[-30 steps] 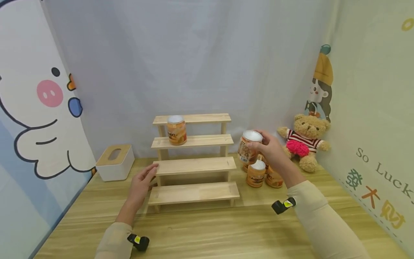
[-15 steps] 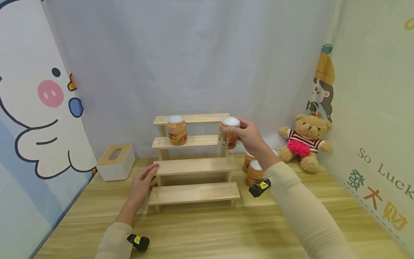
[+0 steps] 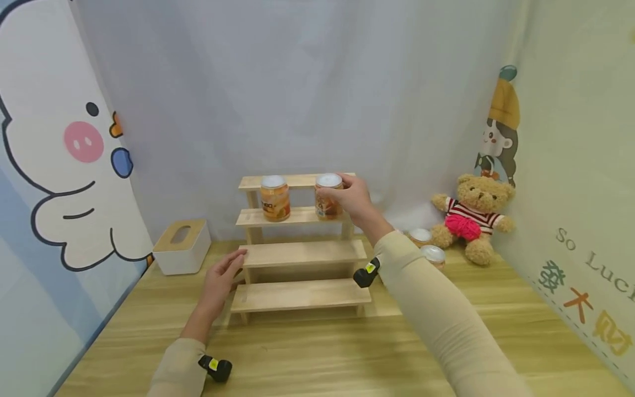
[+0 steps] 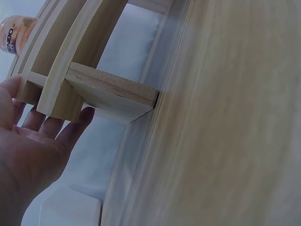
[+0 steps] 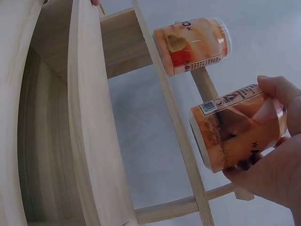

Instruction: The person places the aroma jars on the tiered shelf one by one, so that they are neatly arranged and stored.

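My right hand (image 3: pixel 359 201) grips an orange can (image 3: pixel 328 207) with a pale lid, thumb on the near side. In the right wrist view this can (image 5: pixel 235 132) is close over the second-highest board, its base slightly apart from the wood. A matching can (image 3: pixel 275 201) stands upright on that board's left part. Both belong to a four-step wooden display shelf (image 3: pixel 297 253). At its left end my left hand (image 3: pixel 218 284) holds the third board down, thumb at the edge; the left wrist view shows the fingers (image 4: pixel 75 127) curled round the board ends.
More cans (image 3: pixel 433 255) stand on the table right of the shelf, partly hidden by my right sleeve. A teddy bear (image 3: pixel 471 215) sits behind them. A white tissue box (image 3: pixel 182 251) with a wooden top stands left of the shelf, and a grey curtain (image 3: pixel 307 99) hangs behind.
My right hand has carried its can from above the table cans leftward and up to the second-highest board. The left hand keeps its place on the shelf.
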Motion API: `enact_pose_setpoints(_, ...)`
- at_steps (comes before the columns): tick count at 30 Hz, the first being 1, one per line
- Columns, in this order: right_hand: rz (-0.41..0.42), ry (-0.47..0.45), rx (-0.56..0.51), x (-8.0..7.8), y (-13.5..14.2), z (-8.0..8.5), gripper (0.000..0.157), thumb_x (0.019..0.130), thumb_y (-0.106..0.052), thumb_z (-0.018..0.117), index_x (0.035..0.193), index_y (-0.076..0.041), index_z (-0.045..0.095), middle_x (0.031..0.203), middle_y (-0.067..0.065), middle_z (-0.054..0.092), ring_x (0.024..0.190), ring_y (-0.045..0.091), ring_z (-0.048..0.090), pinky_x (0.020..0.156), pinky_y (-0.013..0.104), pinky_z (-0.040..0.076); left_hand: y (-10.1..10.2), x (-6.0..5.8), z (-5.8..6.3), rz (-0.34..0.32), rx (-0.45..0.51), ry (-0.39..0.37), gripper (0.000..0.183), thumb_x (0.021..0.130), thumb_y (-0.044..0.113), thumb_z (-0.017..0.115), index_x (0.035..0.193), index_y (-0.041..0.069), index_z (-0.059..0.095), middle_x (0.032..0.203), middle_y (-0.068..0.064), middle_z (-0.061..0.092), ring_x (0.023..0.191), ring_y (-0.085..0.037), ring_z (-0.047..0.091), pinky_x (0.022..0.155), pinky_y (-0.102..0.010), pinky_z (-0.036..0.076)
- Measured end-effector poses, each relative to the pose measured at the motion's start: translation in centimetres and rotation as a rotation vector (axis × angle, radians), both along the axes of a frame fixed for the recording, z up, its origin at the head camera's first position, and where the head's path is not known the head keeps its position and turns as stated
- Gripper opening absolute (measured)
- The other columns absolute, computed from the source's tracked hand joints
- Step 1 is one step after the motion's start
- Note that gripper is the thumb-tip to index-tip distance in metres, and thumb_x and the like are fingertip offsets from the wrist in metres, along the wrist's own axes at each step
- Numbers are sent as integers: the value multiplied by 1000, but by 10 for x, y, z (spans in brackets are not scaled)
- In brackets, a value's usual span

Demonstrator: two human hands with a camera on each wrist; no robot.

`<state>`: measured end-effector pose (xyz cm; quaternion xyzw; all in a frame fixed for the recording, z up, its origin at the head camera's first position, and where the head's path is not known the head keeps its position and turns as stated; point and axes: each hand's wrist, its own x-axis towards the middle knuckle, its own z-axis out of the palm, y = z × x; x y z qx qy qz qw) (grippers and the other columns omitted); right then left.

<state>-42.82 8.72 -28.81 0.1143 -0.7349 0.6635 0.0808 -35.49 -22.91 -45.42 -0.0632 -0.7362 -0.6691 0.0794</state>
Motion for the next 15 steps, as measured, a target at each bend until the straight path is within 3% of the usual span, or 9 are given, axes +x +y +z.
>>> enact_pose_setpoints(6, -64, 5, 18, -7, -9, -6, 55, 78, -14, 86, 130, -6, 67, 119, 11, 67, 110, 22, 61, 96, 37, 50, 1, -2, 2, -13, 9, -10, 56, 103, 42, 56, 145, 4, 51, 156, -11, 40, 137, -33, 40, 103, -55, 43)
enact_pose_setpoints(15, -93, 51, 36, -11, -11, -10, 50, 80, -23, 86, 122, -3, 69, 112, 11, 66, 104, 23, 61, 91, 40, 51, 1, -1, 5, -25, 28, -13, 55, 104, 38, 56, 145, 3, 51, 155, -11, 40, 137, -33, 40, 102, -56, 43)
